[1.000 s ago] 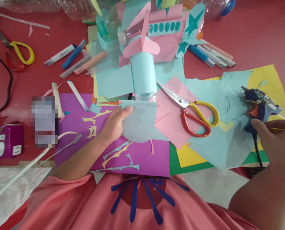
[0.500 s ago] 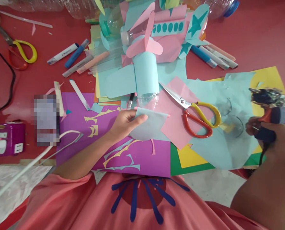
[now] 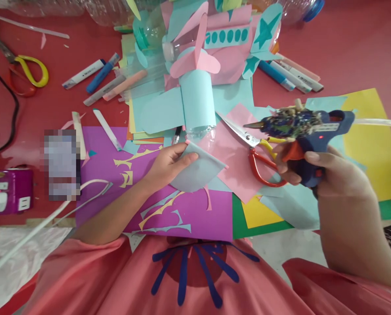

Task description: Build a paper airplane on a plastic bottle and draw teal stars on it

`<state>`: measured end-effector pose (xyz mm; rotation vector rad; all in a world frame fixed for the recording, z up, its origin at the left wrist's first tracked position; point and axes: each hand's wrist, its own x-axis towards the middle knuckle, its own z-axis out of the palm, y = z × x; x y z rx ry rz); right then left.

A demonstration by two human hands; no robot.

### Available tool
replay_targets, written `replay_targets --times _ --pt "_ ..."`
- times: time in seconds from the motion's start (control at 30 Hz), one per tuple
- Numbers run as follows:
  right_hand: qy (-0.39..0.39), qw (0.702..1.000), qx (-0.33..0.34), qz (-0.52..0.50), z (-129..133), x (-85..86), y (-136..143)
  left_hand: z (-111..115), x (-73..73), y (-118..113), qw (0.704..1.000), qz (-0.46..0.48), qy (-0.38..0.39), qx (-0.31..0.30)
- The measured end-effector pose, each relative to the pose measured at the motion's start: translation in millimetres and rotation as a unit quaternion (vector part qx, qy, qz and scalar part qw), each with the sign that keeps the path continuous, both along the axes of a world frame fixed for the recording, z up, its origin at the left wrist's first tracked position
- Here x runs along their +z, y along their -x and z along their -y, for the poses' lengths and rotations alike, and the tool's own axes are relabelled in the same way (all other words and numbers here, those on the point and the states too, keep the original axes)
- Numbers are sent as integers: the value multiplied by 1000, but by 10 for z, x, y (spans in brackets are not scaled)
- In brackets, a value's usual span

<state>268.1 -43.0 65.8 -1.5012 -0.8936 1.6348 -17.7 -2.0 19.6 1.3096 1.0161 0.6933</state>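
Between thumb and fingers, my left hand [image 3: 171, 164] pinches a light blue paper piece [image 3: 198, 170] with a pink strip along its upper edge. My right hand [image 3: 338, 175] is wrapped round the grip of a dark blue glue gun [image 3: 313, 131], its nozzle pointing left and a clear glue stick [image 3: 379, 123] out of its back. Below the gun lie scissors [image 3: 264, 162] with red and yellow handles, partly hidden by my fingers. Just beyond the paper piece is a plastic bottle wrapped in blue paper [image 3: 198, 103], with pink propeller-like blades [image 3: 195, 64] at its far end.
Purple paper [image 3: 211, 218] with cut scraps lies in front of me. Markers [image 3: 83, 74] are on both sides, and a second pair of scissors [image 3: 31, 70] is at far left. A purple power adapter [image 3: 13, 190] with a white cable stands left. Plastic bottles [image 3: 300, 11] line the back.
My right hand has brought the glue gun from the far right edge inward, over the scissors. In my left hand the blue paper piece has tilted, its right end lower.
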Motion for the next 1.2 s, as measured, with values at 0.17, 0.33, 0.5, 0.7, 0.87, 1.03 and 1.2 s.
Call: replay_targets --times 0.17,0.33,0.5,0.7,0.87,1.03,1.2 --pt "-18 993 107 -37 -193 -30 192 -22 -11 45 1000 -14 23 -12" --pt "-38 981 149 -121 -208 -194 309 -54 -9 100 992 -52 -5 -119" --pt "-34 982 127 -134 -139 -311 319 -87 18 84 981 -70 -82 -164" --pt "-23 986 137 -87 -136 -310 350 -95 -2 107 973 -76 -119 -181" --pt "-8 988 144 -46 -132 -299 370 -81 -14 125 969 -102 -131 -182" --pt "-9 988 145 -46 -126 -298 372 -82 -17 112 971 -92 -132 -177" --pt "-7 989 142 -43 -128 -284 377 -82 -17 104 973 -90 -122 -174"
